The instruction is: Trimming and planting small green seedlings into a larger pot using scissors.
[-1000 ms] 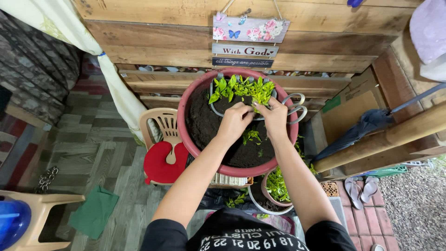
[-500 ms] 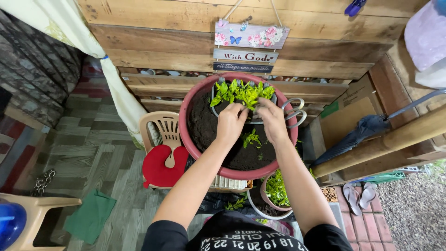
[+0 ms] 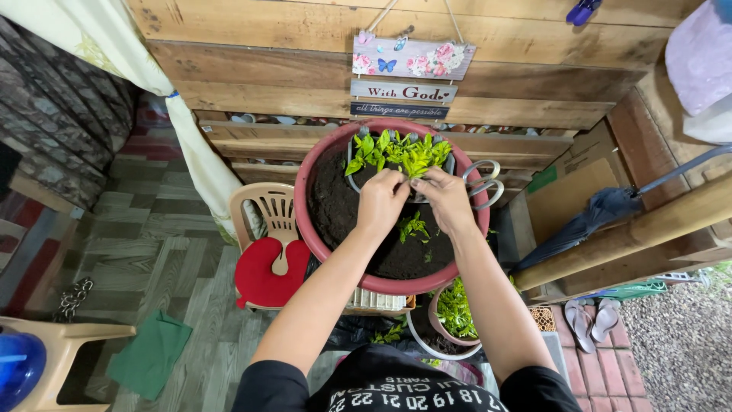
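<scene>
Wooden plank wall backs a red pot [image 3: 305,200] of dark soil. Left hand [image 3: 379,203] and right hand [image 3: 447,198] pinch one seedling [image 3: 406,162] from the tray at its far rim. One small seedling [image 3: 413,226] already stands planted mid-pot; most soil remains bare.

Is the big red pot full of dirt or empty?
Full. Dark soil fills the big red pot nearly to its rim, with green seedlings growing at the back where the left hand and right hand meet.

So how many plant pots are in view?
3: the big red pot of soil under both hands, a pink pot below it, and a white pot around that. More may be hidden.
</scene>
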